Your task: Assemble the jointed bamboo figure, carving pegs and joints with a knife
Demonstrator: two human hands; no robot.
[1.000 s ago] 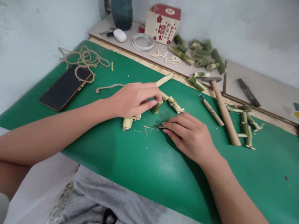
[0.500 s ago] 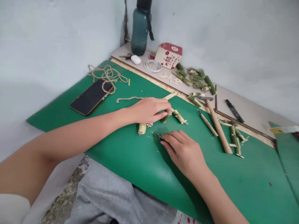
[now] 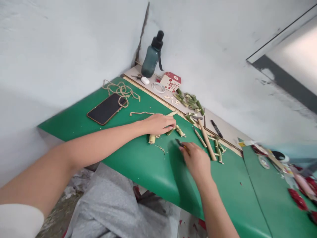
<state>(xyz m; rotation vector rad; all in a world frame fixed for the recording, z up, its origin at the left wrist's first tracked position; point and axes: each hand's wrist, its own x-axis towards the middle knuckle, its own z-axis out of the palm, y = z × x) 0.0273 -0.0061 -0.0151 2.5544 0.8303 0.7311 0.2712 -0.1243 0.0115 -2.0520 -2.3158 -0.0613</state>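
My left hand (image 3: 159, 123) rests on the green mat (image 3: 138, 165), its fingers curled over a short green bamboo piece (image 3: 170, 132). Partly under that hand lies a pale bamboo section (image 3: 152, 139), and another short piece (image 3: 180, 131) is just beyond the fingertips. In my right hand (image 3: 197, 160) is a slim dark craft knife (image 3: 182, 144) with a bit of yellow on it; its tip points left, apart from the bamboo. Thin shavings (image 3: 161, 149) are scattered on the mat between both hands.
A hammer (image 3: 206, 140), a wooden-handled carving tool (image 3: 199, 137) and bamboo pieces (image 3: 218, 148) lie to the right. Behind stand a water bottle (image 3: 150, 61) and a red-and-white box (image 3: 170, 82) near piled bamboo (image 3: 189, 100). A phone (image 3: 106, 109) and twine (image 3: 121, 88) lie at left.
My right hand has drawn the knife away from the bamboo and up off the mat. Shavings now show plainly there. The head view has swung, revealing more at the right.
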